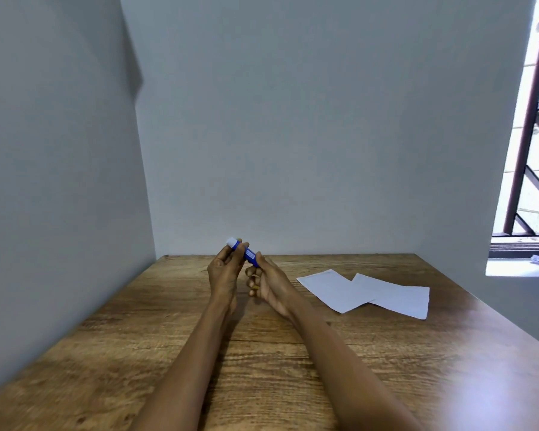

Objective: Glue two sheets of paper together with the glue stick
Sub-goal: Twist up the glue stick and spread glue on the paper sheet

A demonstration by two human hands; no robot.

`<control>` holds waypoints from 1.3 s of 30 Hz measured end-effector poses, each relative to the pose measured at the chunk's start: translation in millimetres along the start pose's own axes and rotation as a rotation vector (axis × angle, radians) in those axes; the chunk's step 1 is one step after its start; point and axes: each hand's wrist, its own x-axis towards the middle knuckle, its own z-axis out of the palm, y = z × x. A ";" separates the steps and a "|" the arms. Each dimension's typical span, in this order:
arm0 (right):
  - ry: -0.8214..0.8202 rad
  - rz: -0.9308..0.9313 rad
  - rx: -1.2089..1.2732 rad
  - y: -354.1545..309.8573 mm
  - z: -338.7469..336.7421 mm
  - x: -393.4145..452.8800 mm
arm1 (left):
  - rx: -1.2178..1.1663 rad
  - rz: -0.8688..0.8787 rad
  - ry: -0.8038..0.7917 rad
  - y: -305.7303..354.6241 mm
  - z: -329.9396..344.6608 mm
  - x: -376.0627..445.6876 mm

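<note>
A blue glue stick (249, 255) with a white end (232, 242) is held tilted above the far part of the wooden table (168, 337). My left hand (224, 272) pinches its upper part near the white end. My right hand (269, 283) grips its lower end with curled fingers. Two white sheets of paper lie flat on the table to the right of my hands: one sheet (333, 289) partly overlaps the other sheet (399, 297).
Grey walls close off the table at the back and on the left. A window (535, 150) with dark bars and a white sill is at the right. Bare wood lies in front of my forearms.
</note>
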 end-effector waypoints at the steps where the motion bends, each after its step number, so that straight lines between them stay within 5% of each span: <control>1: -0.006 -0.010 -0.020 -1.0 -1.2 -0.6 | 0.000 0.001 -0.004 0.1 -0.1 0.7; 21: 0.021 0.087 0.000 -5.9 -8.4 -5.5 | 0.041 0.011 -0.127 -2.2 6.9 -5.7; 28: -0.045 0.008 -0.009 -0.5 -5.4 -3.6 | 0.009 0.024 -0.016 3.3 3.0 -4.8; 39: -0.044 0.032 0.043 1.6 -8.9 -1.3 | 0.050 0.044 -0.057 0.5 3.3 -5.0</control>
